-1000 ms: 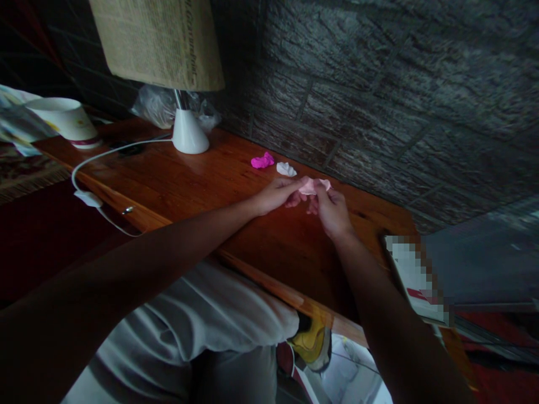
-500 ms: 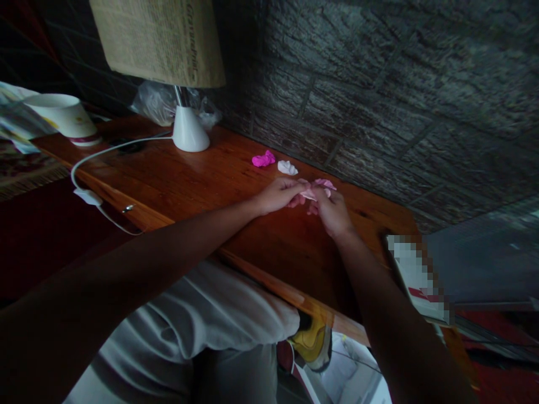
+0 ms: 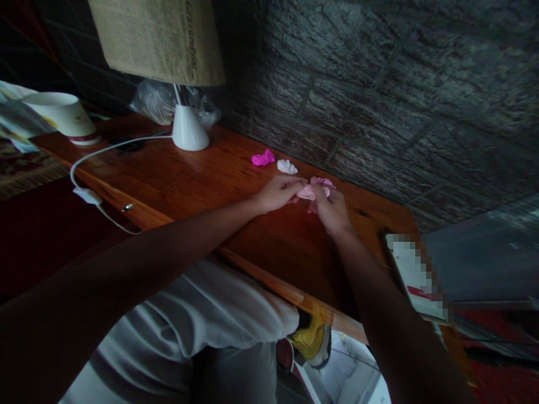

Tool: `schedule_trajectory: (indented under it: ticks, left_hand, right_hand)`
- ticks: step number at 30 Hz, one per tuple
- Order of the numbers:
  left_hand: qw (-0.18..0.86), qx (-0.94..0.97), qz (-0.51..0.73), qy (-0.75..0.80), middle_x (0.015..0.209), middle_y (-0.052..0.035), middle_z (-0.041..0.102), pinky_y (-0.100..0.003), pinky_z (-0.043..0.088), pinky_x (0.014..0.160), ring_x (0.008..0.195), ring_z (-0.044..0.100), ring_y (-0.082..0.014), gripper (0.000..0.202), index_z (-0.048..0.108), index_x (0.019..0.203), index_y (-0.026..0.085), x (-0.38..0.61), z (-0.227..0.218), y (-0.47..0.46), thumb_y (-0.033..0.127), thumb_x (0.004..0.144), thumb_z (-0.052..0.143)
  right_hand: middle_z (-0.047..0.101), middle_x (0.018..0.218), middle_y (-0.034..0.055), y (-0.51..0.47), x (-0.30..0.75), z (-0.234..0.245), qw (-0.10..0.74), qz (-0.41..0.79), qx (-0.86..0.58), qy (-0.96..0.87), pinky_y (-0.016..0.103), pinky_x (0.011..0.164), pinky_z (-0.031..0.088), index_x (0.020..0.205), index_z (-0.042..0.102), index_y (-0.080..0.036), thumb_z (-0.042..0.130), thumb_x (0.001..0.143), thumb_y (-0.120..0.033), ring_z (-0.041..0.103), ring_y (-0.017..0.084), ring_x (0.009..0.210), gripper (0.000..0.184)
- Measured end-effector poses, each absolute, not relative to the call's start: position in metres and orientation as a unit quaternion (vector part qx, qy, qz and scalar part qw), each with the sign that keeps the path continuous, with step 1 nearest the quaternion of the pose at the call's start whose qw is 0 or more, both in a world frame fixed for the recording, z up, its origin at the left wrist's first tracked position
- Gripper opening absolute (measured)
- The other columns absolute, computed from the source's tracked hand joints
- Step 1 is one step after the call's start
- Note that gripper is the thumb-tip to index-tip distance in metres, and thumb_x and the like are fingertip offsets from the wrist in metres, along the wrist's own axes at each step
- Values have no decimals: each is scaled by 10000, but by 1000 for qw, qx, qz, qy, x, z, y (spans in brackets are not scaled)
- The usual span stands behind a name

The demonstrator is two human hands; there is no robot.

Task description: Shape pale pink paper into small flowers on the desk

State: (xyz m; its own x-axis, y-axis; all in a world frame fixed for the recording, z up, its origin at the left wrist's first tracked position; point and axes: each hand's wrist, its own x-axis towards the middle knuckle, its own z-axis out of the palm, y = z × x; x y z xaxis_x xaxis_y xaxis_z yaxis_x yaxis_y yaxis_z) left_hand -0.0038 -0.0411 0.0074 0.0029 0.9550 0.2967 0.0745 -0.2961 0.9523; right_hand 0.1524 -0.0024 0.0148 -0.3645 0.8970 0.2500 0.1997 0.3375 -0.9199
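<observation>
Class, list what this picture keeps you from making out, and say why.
Pink material, head view: full outline hidden by the left hand and right hand.
Lampshade, head view: top cut off by the upper edge.
Paper cup, head view: bottom inside hidden by its near wall.
Flat object at right, head view: surface details blurred by pixelation.

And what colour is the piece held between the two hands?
The held piece is light pink; the head view shows it best.
</observation>
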Motion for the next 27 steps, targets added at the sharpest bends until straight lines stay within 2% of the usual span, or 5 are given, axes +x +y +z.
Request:
schedule_trajectory:
  ticks: [6,11,14,20,27]
  left_hand:
    - [421,573,551,436,519,59,509,-190,308,512,468,419,-51,379,574,635,141,-5,9,-42,259,994,555]
    - [449,567,534,438,519,46,529,-185,334,508,465,452,-50,410,571,628,139,-2,12,-42,222,1023,497]
    - [473,563,527,427,523,46,536,-183,341,495,459,460,-50,394,576,648,141,-1,13,-41,194,1027,481]
    - [518,531,545,391,573,40,552,-181,346,493,471,460,-49,317,588,688,137,-3,10,-38,205,996,556]
    - [501,550,552,376,581,45,535,-170,328,495,481,447,-46,296,572,711,140,-6,4,-36,223,995,569]
  right_hand:
    - [477,438,-37,-5,154,16,335,454,-393,-726,234,462,428,558,509,-215,554,930,-676,447,92,404,594]
    - [508,433,-39,-5,155,19,357,444,-382,-728,235,484,423,564,524,-213,580,952,-503,453,87,396,488]
    - [517,434,-53,-5,156,19,377,451,-364,-723,233,468,402,638,547,-217,577,942,-470,451,89,382,397]
    - [501,440,-58,-7,153,17,378,469,-336,-724,228,452,402,662,519,-225,597,922,-589,454,89,385,454]
    - [456,451,-59,-8,151,15,385,474,-355,-708,217,431,419,638,521,-222,596,881,-727,429,86,404,565]
